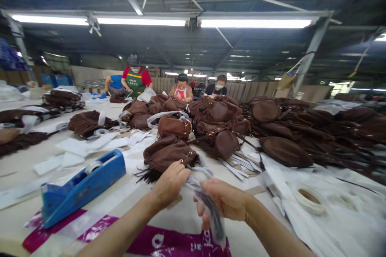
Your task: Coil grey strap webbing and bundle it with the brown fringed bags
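Note:
My left hand [170, 183] and my right hand [224, 200] are both closed on a crumpled clear plastic bag [208, 204] held just above the table's near edge. The bag hangs down from my right fist. Just beyond my hands lies a brown fringed suede bag [167, 153] on the table [24, 164]. A blue tape dispenser [81, 186] with a roll of clear tape sits to the left of my left arm.
A big heap of brown bags [280, 128] covers the middle and right of the table, with white paper sheets [328, 192] and a tape roll [309, 196] at right. Several people [135, 80] work at the far side. Purple printed plastic [163, 245] lies at the near edge.

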A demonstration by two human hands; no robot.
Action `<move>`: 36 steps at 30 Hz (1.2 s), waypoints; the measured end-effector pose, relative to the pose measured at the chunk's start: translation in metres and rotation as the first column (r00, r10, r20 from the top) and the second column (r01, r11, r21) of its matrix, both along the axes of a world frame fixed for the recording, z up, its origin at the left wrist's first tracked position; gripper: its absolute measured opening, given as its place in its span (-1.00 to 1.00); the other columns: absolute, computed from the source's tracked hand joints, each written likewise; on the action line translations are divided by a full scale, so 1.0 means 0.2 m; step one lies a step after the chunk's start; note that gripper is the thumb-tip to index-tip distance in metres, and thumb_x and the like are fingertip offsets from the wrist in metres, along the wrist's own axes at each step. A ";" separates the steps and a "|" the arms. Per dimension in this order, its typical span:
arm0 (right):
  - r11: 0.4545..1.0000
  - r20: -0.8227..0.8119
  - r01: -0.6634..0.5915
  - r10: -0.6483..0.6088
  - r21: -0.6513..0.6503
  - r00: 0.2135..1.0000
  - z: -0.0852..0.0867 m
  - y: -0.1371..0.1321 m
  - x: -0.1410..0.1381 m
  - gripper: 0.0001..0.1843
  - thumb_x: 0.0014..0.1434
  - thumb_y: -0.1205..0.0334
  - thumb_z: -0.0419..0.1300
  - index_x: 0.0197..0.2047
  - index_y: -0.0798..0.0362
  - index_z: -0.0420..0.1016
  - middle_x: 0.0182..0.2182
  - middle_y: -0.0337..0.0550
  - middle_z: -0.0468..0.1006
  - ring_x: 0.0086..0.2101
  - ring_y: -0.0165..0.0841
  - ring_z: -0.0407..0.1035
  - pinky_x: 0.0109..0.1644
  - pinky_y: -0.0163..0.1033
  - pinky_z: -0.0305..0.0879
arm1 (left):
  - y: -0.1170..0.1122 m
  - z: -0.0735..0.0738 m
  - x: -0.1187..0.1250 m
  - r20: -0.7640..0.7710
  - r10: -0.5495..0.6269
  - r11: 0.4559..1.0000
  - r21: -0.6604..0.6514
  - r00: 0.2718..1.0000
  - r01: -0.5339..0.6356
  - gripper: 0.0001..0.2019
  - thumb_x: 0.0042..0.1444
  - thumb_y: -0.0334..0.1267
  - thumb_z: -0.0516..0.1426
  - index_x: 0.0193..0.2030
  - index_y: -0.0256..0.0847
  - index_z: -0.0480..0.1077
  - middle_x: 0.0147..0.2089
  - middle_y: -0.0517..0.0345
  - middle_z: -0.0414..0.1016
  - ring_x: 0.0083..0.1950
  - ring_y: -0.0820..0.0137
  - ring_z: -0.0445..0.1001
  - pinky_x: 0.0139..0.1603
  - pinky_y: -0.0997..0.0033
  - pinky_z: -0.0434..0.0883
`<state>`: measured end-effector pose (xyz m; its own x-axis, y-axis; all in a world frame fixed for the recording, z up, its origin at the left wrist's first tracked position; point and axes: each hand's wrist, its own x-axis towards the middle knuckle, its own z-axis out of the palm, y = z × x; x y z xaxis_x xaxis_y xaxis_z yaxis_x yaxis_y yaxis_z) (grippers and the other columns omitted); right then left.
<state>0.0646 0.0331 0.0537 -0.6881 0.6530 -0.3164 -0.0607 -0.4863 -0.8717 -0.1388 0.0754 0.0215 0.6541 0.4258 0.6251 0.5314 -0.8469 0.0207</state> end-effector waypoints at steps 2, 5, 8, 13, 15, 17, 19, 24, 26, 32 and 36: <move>0.999 -0.056 -0.040 0.041 0.026 0.998 -0.04 -0.05 0.10 -0.50 -0.09 -0.07 0.39 -0.32 0.22 0.45 -0.47 -0.01 0.60 -0.55 -0.33 0.50 -0.48 -0.34 0.40 | 0.04 0.03 -0.01 0.038 0.005 1.000 0.017 0.999 -0.006 -0.78 0.14 -0.54 -0.06 -0.18 -0.31 0.35 -0.23 -0.02 0.40 -0.10 0.24 0.37 0.18 0.10 0.32; 1.000 -0.086 -0.025 0.023 -0.012 0.996 -0.09 -0.14 0.22 -0.58 -0.04 0.01 0.39 -0.33 0.23 0.46 -0.51 -0.01 0.60 -0.64 -0.44 0.44 -0.55 -0.45 0.29 | 0.07 0.06 -0.02 0.077 0.009 1.000 0.015 0.997 -0.010 -0.76 0.17 -0.54 -0.10 -0.19 -0.30 0.35 -0.23 -0.03 0.39 -0.08 0.23 0.36 0.12 0.14 0.36; 1.000 -0.151 0.014 -0.018 -0.028 0.988 -0.11 -0.23 0.27 -0.56 0.03 -0.03 0.36 -0.29 0.25 0.48 -0.55 -0.04 0.58 -0.64 -0.48 0.42 -0.59 -0.50 0.23 | 0.08 0.03 -0.03 0.055 -0.046 0.999 -0.022 0.997 0.047 -0.76 0.18 -0.53 -0.11 -0.18 -0.28 0.34 -0.23 -0.02 0.40 -0.11 0.24 0.36 0.14 0.11 0.33; 0.979 -0.411 0.203 -0.182 0.007 0.893 -0.06 -0.30 0.22 -0.72 0.15 0.09 0.31 -0.18 0.14 0.50 -0.51 -0.18 0.56 -0.62 -0.55 0.39 -0.55 -0.51 0.25 | 0.00 -0.08 -0.01 0.072 -0.097 0.971 -0.212 0.993 0.110 -0.74 0.14 -0.51 -0.06 -0.06 -0.23 0.26 -0.22 0.09 0.42 -0.17 0.31 0.39 0.26 0.02 0.17; 0.943 -0.462 0.331 -0.282 0.025 0.841 -0.04 -0.29 0.17 -0.74 0.14 0.14 0.32 -0.12 0.06 0.51 -0.39 -0.18 0.59 -0.48 -0.48 0.48 -0.40 -0.42 0.37 | -0.05 -0.11 0.02 0.108 -0.109 0.947 -0.291 0.988 0.137 -0.81 0.19 -0.45 -0.05 -0.10 -0.21 0.26 -0.25 0.13 0.41 -0.20 0.33 0.38 0.28 0.03 0.11; 0.896 -0.477 0.436 -0.351 0.078 0.806 -0.04 -0.26 0.11 -0.66 0.07 0.15 0.38 -0.08 0.00 0.52 -0.25 -0.12 0.62 -0.26 -0.34 0.52 -0.24 -0.29 0.42 | -0.09 -0.11 0.05 0.174 -0.132 0.917 -0.352 0.976 0.187 -0.86 0.25 -0.39 -0.07 -0.20 -0.20 0.28 -0.30 0.15 0.39 -0.21 0.35 0.36 0.26 0.09 0.13; 0.838 -0.487 0.522 -0.392 0.161 0.780 -0.06 -0.21 0.05 -0.62 0.01 0.13 0.41 -0.07 -0.05 0.54 -0.13 -0.06 0.62 -0.13 -0.24 0.50 -0.18 -0.23 0.42 | -0.13 -0.09 0.07 0.273 -0.136 0.864 -0.438 0.952 0.249 -0.79 0.29 -0.32 -0.10 -0.28 -0.21 0.31 -0.28 0.11 0.38 -0.17 0.33 0.34 0.14 0.21 0.22; 0.565 -0.450 0.680 -0.510 0.468 0.733 -0.13 -0.06 -0.10 -0.60 0.03 0.07 0.38 -0.02 -0.12 0.56 -0.02 -0.03 0.58 -0.19 -0.20 0.52 -0.32 -0.25 0.43 | -0.15 0.00 0.11 0.512 -0.017 0.553 -0.711 0.859 0.435 -0.73 0.22 -0.17 0.00 -0.41 -0.26 0.36 -0.33 0.08 0.40 -0.24 0.32 0.34 -0.17 0.40 0.27; 0.417 -0.356 0.668 -0.609 0.617 0.709 -0.15 -0.01 -0.13 -0.60 0.12 0.05 0.30 0.03 -0.07 0.54 -0.05 0.02 0.59 -0.32 -0.24 0.53 -0.44 -0.28 0.42 | -0.15 0.03 0.12 0.597 0.016 0.408 -0.736 0.802 0.540 -0.76 0.17 -0.16 0.05 -0.37 -0.28 0.37 -0.36 0.11 0.40 -0.28 0.35 0.34 -0.21 0.41 0.26; -0.124 -0.023 -0.056 -0.557 0.991 0.830 -0.09 0.09 -0.08 -0.64 0.35 0.25 0.00 0.14 -0.03 0.44 -0.16 0.02 0.64 -0.28 -0.26 0.55 -0.14 -0.18 0.49 | -0.12 0.05 0.12 0.665 0.111 0.215 -0.741 0.738 0.636 -0.78 0.03 -0.17 0.09 -0.41 -0.31 0.40 -0.51 0.15 0.44 -0.43 0.42 0.31 -0.28 0.44 0.20; -0.392 0.124 -0.311 -0.434 0.866 0.892 -0.07 0.11 -0.02 -0.64 0.32 0.31 0.04 0.15 -0.08 0.41 -0.04 -0.04 0.60 0.00 -0.20 0.46 0.11 -0.06 0.38 | -0.09 0.02 0.10 0.688 0.262 0.079 -0.714 0.676 0.696 -0.86 -0.13 -0.31 0.08 -0.49 -0.32 0.44 -0.50 0.13 0.43 -0.42 0.40 0.35 -0.27 0.41 0.27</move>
